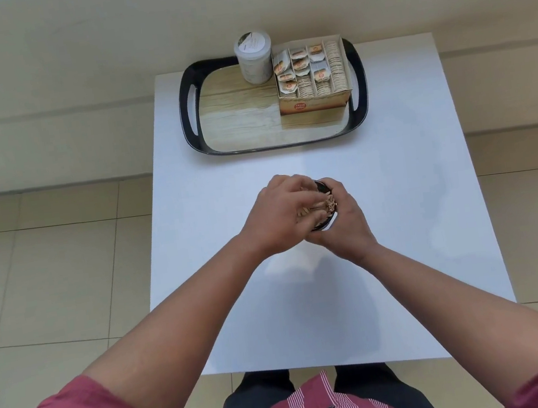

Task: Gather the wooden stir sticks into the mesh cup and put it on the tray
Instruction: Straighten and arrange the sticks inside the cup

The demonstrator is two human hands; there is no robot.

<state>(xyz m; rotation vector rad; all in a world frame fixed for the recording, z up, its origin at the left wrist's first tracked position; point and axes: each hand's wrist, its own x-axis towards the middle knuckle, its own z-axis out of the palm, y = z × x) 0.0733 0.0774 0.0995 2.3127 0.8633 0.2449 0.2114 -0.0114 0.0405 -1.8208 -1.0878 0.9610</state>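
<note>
A white table (400,220) stands on a tiled floor against a pale wall, seen from above. At its far edge lies a black-rimmed tray (188,118) with a wood-grain base, carrying a lidded white jar (253,58) at its back and an open box of tea bags (310,73) on its right side; the near-left part of the tray base is bare. At the table's centre both hands meet over the mesh cup (326,222), of which only a dark rim and a little of the wall show. The right hand (349,224) wraps the cup from its right side and steadies it; the left hand (276,216) grips a bundle of wooden stir sticks (329,203), their ends just at the cup's mouth. Whether any sticks already sit inside cannot be told, since the hands cover the opening. The step in hand appears to be loading the bundle. It is best done by keeping the cup upright and firmly braced, holding the sticks parallel, lowering them end-first, and releasing only once their ends reach the bottom, so none splay over the rim.
</note>
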